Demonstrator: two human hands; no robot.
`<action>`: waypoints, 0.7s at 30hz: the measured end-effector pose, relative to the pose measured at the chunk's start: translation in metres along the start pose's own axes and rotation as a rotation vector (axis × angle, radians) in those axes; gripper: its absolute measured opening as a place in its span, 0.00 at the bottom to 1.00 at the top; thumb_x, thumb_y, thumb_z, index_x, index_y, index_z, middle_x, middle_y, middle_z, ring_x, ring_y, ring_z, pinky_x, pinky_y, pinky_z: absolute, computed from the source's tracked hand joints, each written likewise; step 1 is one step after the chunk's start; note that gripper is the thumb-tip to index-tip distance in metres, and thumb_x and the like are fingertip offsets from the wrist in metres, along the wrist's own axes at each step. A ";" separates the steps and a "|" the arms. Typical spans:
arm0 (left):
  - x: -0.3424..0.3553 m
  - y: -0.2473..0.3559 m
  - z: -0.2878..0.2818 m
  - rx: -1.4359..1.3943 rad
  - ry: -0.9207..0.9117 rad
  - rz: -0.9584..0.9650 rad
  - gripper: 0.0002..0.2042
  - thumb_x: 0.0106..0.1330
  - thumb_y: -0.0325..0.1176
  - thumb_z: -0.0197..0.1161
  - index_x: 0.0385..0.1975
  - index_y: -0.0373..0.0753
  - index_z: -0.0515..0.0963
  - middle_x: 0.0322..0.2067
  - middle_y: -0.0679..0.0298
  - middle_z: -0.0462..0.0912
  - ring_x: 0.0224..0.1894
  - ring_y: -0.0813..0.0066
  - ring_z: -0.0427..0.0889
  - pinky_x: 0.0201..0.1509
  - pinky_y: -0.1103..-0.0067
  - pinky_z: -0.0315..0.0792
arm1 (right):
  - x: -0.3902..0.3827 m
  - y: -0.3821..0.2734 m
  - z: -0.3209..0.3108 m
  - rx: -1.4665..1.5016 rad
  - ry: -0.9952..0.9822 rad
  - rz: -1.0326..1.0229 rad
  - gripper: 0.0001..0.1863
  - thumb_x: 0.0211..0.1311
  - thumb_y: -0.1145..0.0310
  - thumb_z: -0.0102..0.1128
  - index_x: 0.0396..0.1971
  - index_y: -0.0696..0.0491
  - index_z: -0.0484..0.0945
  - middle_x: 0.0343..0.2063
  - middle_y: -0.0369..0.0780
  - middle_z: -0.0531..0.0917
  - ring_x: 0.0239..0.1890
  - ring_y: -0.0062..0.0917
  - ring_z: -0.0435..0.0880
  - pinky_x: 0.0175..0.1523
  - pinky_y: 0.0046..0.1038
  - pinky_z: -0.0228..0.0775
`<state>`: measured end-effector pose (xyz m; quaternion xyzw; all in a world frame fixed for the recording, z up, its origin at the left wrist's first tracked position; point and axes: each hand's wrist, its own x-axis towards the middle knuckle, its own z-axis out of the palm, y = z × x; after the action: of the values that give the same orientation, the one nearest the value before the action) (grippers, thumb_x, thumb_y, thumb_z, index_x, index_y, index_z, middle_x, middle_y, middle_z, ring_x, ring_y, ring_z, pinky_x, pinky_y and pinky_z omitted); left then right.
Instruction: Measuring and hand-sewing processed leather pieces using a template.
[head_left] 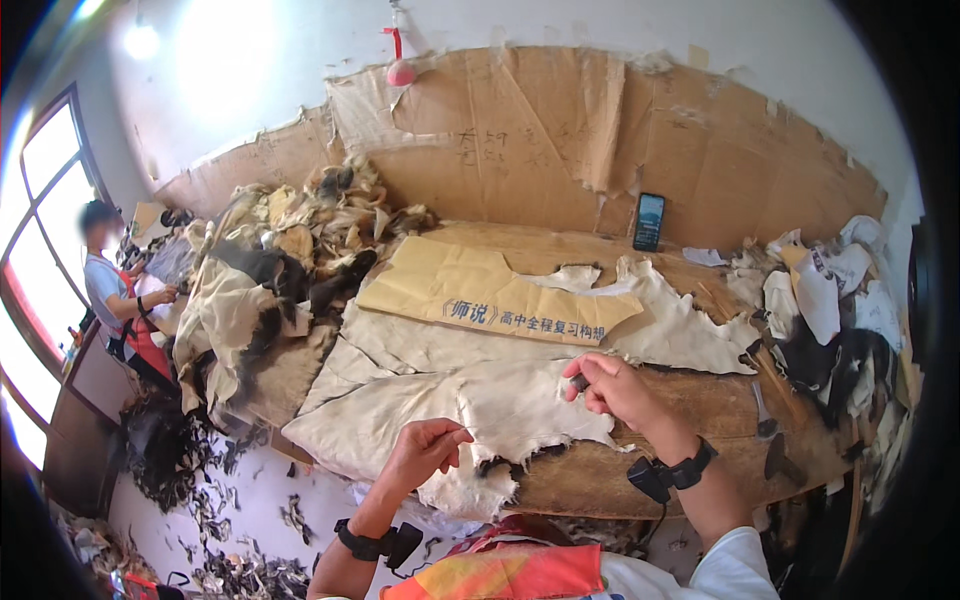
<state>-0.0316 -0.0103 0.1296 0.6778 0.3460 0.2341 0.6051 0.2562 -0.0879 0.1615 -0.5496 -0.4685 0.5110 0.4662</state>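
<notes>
A cream-coloured hide (520,395) with ragged edges lies spread on the wooden table in front of me. My left hand (425,455) is closed in a pinch above the hide's near part. A thin line shows at its fingertips, perhaps thread, but what it grips is too small to name. Farther right, my right hand (618,388) is also closed, thumb against fingers, over the hide. Between its fingertips sits a small dark object (578,382) whose kind I cannot make out. Across the hide's far part lies a brown paper pattern sheet (470,285) with printing on it.
A large heap of hides (290,250) rises at the left, with scraps (840,290) piled at the right. A phone (648,222) leans against the cardboard-covered wall. A metal-bladed tool (765,415) lies on the table (690,420). Another person (115,290) works at far left.
</notes>
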 end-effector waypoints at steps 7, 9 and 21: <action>-0.024 -0.013 -0.063 -0.091 -0.024 0.027 0.10 0.66 0.33 0.54 0.31 0.33 0.78 0.13 0.71 0.74 0.15 0.88 0.70 0.18 0.89 0.64 | -0.003 -0.012 0.038 0.516 0.240 -0.190 0.14 0.68 0.59 0.45 0.42 0.54 0.69 0.34 0.35 0.73 0.18 0.14 0.67 0.23 0.15 0.58; -0.029 -0.025 -0.081 -0.150 -0.020 0.030 0.11 0.67 0.34 0.53 0.30 0.34 0.78 0.13 0.71 0.73 0.15 0.88 0.69 0.18 0.89 0.63 | -0.005 -0.011 0.042 0.634 0.202 -0.186 0.14 0.66 0.58 0.48 0.42 0.53 0.70 0.29 0.33 0.72 0.17 0.13 0.63 0.22 0.15 0.54; -0.039 -0.090 -0.156 -0.795 0.236 0.109 0.09 0.68 0.32 0.52 0.34 0.33 0.75 0.25 0.64 0.78 0.21 0.82 0.71 0.26 0.88 0.66 | -0.045 0.029 0.009 0.243 0.338 0.333 0.12 0.64 0.60 0.52 0.28 0.54 0.71 0.15 0.28 0.65 0.11 0.08 0.57 0.14 0.14 0.44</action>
<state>-0.1883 0.0652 0.0697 0.3774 0.2592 0.4571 0.7625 0.2462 -0.1357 0.1377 -0.6366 -0.2226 0.5342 0.5097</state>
